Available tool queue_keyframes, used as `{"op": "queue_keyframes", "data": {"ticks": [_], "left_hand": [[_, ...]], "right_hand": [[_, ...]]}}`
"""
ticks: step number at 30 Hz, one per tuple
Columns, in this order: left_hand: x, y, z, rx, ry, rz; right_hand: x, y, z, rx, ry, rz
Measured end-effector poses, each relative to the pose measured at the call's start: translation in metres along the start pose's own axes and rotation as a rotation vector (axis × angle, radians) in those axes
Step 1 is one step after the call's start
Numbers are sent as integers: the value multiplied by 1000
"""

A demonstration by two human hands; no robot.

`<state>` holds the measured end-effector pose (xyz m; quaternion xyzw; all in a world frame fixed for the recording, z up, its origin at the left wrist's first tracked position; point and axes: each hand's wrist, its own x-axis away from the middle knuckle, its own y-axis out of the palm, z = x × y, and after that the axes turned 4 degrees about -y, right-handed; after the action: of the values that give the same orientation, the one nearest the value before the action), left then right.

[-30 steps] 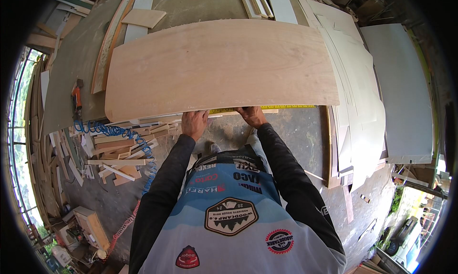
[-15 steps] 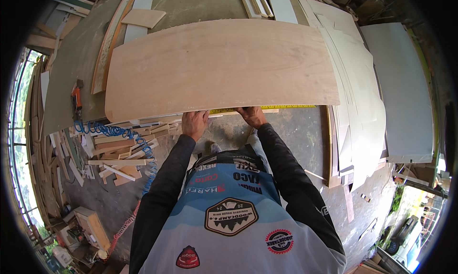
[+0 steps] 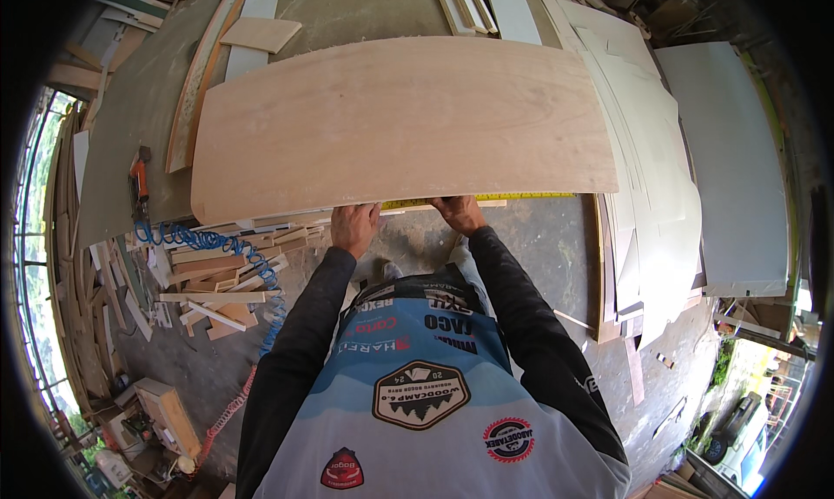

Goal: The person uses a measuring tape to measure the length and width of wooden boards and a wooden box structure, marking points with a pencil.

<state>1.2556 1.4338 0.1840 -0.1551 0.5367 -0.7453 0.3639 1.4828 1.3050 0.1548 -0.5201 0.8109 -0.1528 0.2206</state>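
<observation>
A wide light-brown plywood panel (image 3: 404, 121) lies in front of me, its long near edge facing my body. A yellow tape measure (image 3: 521, 196) is stretched along that edge, showing between my hands and to the right. My left hand (image 3: 354, 230) is closed at the edge, left of centre, where the visible stretch of tape ends; its fingertips are partly hidden. My right hand (image 3: 460, 213) pinches the tape against the edge, just right of centre, its fingers curled and partly under the panel. The tape's case cannot be made out.
An orange-and-black air nailer (image 3: 140, 182) with a coiled blue hose (image 3: 204, 237) rests at the left. Wood offcuts (image 3: 221, 277) litter the floor below. White sheets (image 3: 656, 169) are stacked at the right. Narrow boards (image 3: 195, 91) lie behind the panel's left end.
The panel and both hands stay almost in place. Only a very slight shift shows at the near edge.
</observation>
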Motion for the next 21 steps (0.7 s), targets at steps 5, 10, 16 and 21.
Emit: {"op": "queue_keyframes", "data": {"ticks": [5, 10, 16, 21], "left_hand": [[1, -1, -1, 16, -5, 41], [-3, -3, 0, 59, 14, 28], [-3, 1, -7, 68, 37, 48], [-8, 1, -5, 47, 1, -8]], "right_hand": [[-1, -6, -12, -70, -7, 10], [23, -7, 8, -321, 211, 202], [64, -16, -9, -619, 273, 570], [107, -19, 15, -686, 317, 714]]}}
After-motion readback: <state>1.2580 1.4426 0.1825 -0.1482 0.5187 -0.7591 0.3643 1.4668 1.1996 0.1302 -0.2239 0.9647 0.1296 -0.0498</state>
